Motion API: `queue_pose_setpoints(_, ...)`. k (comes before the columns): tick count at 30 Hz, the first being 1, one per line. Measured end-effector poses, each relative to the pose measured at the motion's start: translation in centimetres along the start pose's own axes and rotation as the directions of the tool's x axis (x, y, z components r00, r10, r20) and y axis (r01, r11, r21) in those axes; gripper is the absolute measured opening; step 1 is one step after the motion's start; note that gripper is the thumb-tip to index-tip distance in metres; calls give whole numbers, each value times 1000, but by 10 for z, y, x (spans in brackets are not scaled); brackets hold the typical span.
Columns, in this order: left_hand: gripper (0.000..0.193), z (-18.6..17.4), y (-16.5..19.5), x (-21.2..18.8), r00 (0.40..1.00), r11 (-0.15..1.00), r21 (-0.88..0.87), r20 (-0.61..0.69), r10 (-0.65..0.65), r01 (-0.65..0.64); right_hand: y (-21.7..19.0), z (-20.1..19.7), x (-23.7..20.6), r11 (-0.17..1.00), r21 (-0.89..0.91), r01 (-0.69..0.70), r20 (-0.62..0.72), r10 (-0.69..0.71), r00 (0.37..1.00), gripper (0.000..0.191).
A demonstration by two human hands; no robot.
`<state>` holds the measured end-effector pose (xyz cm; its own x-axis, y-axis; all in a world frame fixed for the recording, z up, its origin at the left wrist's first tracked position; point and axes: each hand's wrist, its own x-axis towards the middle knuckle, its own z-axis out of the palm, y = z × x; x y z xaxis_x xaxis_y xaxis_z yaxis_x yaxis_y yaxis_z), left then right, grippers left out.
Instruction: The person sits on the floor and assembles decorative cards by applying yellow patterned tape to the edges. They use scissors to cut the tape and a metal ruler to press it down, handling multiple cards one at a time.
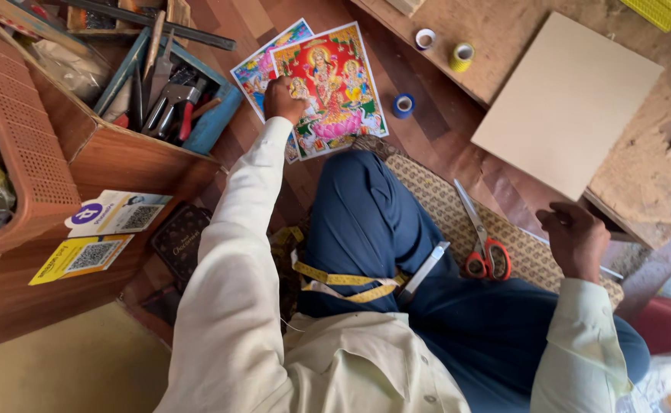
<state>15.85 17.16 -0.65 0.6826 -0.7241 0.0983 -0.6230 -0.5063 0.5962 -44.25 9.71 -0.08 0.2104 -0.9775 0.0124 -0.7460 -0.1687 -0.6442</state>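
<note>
The right hand (578,239) rests half-curled by the red-handled scissors (483,243) on the woven mat's (435,200) edge; whether it grips anything I cannot tell. Farther off, the left hand (283,100) presses closed fingers on the top colourful print (334,86) on the floor, seemingly picking one; lifting it needs a pinch at its edge. A blue tape roll (403,105) and a blank board (567,101) lie beyond.

Soft, even daylight all over, bright but not harsh. The pale board (566,103) at the upper right reads cleanly, with no blown-out patch. A mild sheen sits on the glossy print (334,88) lying on the floor (435,130). Shadows are faint and short: a thin one under the scissors (482,237), a darker pocket inside the tool tray (169,95). The wide lens bends lines at the frame's edges. The cream sleeve (228,306) near the bottom goes slightly soft; the middle stays sharp.
</note>
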Motion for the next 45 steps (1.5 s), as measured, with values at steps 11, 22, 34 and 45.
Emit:
queue_pose_setpoints(11,64,14,-52,71,992,987,99,30,124,-127,13,-2,-15,991,-60,-122,49,125,991,30)
queue_pose_setpoints(22,89,6,-36,101,951,968,247,290,-104,30,-1,1,-1,968,-203,-146,91,167,982,33)
queue_pose_setpoints(34,14,-14,-7,69,981,959,-265,-134,-139,100,-3,-5,3,988,-87,-131,88,139,986,33)
queue_pose_setpoints(45,7,-150,194,-51,696,650,-273,-419,583,-709,-29,-13,7,977,199,-80,3,80,997,44)
